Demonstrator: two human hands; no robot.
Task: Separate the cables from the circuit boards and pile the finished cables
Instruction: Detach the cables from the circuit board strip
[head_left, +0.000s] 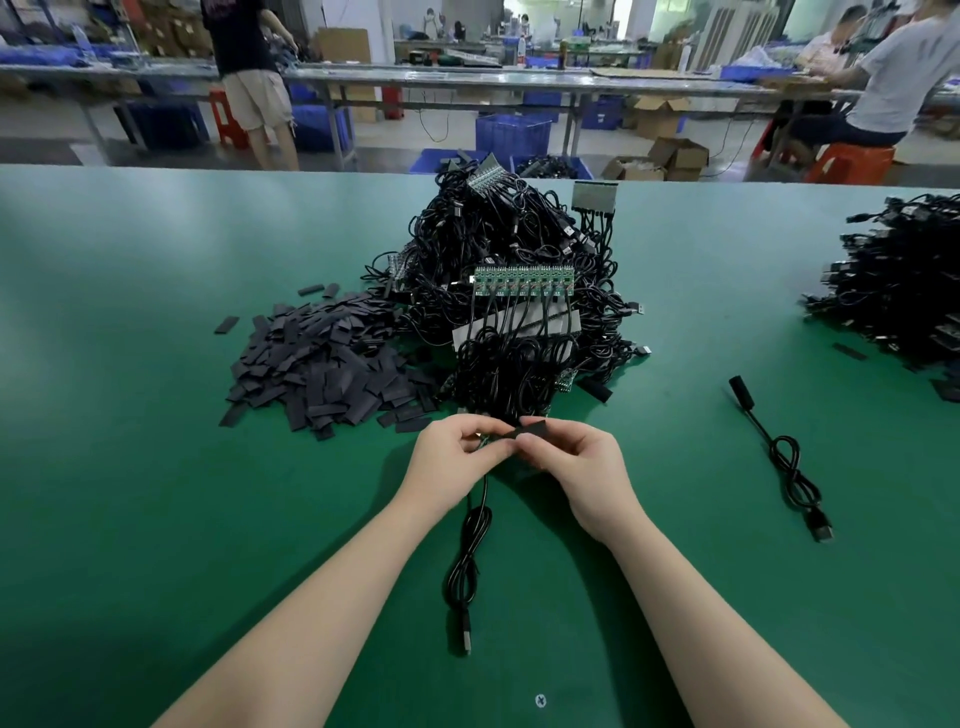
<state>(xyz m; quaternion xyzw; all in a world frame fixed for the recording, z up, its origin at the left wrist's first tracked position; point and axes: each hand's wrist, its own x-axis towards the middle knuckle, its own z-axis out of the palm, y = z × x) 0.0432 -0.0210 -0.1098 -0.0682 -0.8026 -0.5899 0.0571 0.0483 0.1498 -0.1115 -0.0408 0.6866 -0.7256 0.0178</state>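
Head view: left hand (451, 450) pinches the cable (470, 540) end, right hand (574, 457) pinches a black sleeve (530, 431) at it, both just before the tangled pile of cables and circuit boards (523, 283). Cable trails toward the body. Likely best: hold the end steady, keep the sleeve straight, then set it by the finished cable (789, 462), right.

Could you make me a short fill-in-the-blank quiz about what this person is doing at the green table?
1. Both hands, the left hand and the right hand, hold a black ____.
2. The loose black sleeves are heaped to the ____ of the tangled cable pile.
3. The table surface is ____ in colour.
4. One single cable lies alone on the person's ____ side.

Missing words: cable; left; green; right
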